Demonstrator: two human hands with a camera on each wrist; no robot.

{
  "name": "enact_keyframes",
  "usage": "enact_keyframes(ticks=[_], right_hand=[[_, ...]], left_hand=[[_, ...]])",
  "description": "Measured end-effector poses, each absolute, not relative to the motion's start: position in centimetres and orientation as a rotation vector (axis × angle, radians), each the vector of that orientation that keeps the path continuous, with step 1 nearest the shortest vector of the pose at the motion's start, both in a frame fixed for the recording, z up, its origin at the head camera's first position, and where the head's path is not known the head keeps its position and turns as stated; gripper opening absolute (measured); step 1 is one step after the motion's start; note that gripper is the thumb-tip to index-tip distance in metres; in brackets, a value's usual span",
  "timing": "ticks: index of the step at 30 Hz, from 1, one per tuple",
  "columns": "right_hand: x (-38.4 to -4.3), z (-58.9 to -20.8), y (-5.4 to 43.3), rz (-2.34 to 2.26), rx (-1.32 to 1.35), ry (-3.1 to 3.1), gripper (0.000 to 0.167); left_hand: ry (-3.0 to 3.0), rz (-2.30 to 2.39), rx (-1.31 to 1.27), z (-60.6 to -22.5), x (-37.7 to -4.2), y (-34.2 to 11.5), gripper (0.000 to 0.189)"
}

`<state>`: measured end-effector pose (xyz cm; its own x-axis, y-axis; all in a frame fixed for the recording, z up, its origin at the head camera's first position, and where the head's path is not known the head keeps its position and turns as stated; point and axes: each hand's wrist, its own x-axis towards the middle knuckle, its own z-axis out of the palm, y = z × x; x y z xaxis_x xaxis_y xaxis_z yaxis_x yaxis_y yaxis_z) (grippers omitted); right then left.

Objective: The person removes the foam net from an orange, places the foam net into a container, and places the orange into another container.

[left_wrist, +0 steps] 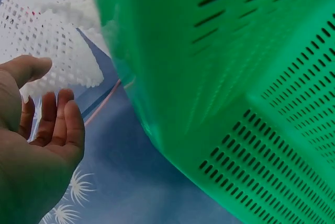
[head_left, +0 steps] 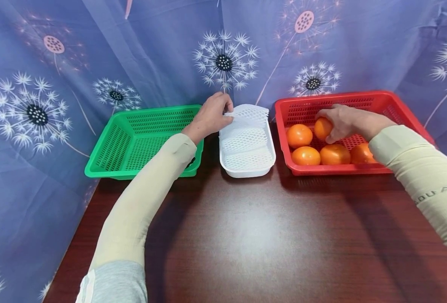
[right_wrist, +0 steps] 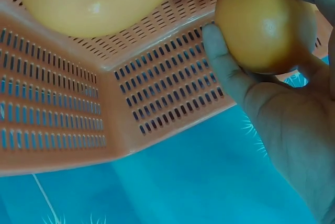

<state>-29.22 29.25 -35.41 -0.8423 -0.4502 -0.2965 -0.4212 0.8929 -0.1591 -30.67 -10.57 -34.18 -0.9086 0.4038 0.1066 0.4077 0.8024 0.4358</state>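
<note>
In the head view, my right hand holds an orange above the other fruit in the red basket. The right wrist view shows thumb and fingers around that orange. My left hand is at the edge of a white foam net, over the gap between the green basket and the white tray. From the left wrist, the thumb lies across the net, with the fingers loosely bent and apart from the thumb. The white tray holds the foam netting.
A green basket stands at the left, with no fruit visible inside. Several oranges lie in the red basket. All three containers stand on a dark brown table, in front of a blue dandelion-print curtain.
</note>
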Motion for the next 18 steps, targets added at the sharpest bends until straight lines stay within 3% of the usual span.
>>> enact_keyframes(ticks=[8,18], right_hand=[[-29.31,-35.61,28.97,-0.262,-0.604,2.644,0.064],[-29.52,-35.67,28.91,-0.333,-0.488,2.572,0.062]], left_hand=[[-3.003,-0.691,-0.721,-34.20,-30.52,-10.65,0.015],[-3.063,-0.692,-0.708,-34.00,-30.55,-10.77,0.021]])
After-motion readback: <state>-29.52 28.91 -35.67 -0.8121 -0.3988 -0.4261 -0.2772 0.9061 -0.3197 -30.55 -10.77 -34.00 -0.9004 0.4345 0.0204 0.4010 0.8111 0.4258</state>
